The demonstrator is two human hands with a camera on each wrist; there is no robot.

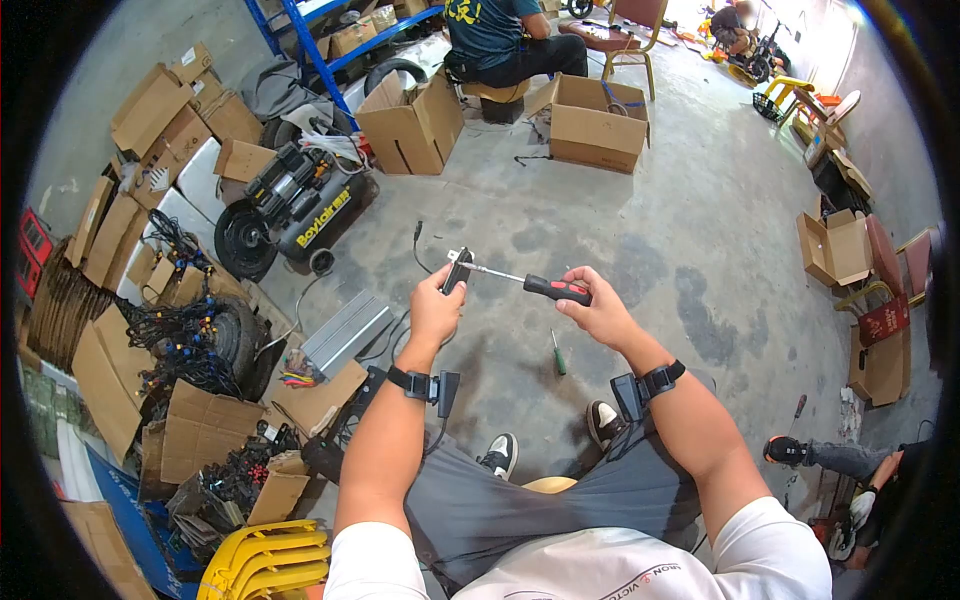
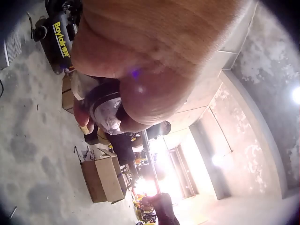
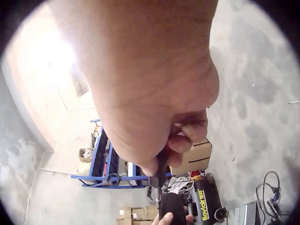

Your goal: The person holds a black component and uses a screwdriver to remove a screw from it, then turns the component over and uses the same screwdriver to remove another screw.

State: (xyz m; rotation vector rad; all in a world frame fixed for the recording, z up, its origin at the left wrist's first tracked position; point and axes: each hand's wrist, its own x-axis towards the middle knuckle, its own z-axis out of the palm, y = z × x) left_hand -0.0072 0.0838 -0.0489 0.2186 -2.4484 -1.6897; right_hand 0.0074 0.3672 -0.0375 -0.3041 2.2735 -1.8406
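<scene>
My left hand (image 1: 436,312) grips a small black part (image 1: 459,273) with a silvery metal piece at its upper end. Seen from the left wrist, that part (image 2: 108,111) shows a dark rounded edge and a pale face, half covered by the fingers. In my right hand (image 1: 604,312) is a screwdriver (image 1: 556,289) with a black and red handle, its shaft pointing left. The screwdriver's tip reaches the metal piece. The right wrist view shows the dark handle (image 3: 160,172) between thumb and fingers, the black part (image 3: 172,205) just beyond.
A green-handled screwdriver (image 1: 558,355) lies on the floor between the arms. To the left are an air compressor (image 1: 318,215), a grey finned metal box (image 1: 348,335) and bundled cables (image 1: 180,345). Cardboard boxes (image 1: 598,138) and a seated person (image 1: 490,45) are ahead.
</scene>
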